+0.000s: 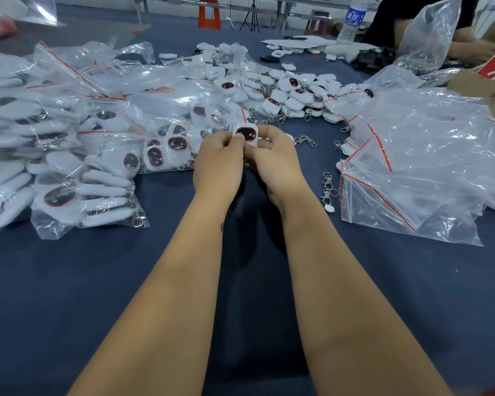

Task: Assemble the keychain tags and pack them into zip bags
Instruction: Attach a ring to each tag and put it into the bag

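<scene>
bare navy cloth (69,310) runs wide between my forearms and the near edge. filled zip bags (77,192) crowd my left, empty ones (412,178) my right. my left hand (219,164) and right hand (275,161) both pinch one white tag (246,135), its dark red-rimmed oval window facing me, above the cloth at the centre.

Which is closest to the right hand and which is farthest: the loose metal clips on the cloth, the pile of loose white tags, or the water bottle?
From the right hand, in the head view:
1. Loose metal clips, just right of the hand on the blue cloth.
2. Pile of loose white tags, behind the hand, mid-table.
3. Water bottle, far back on the right.
</scene>
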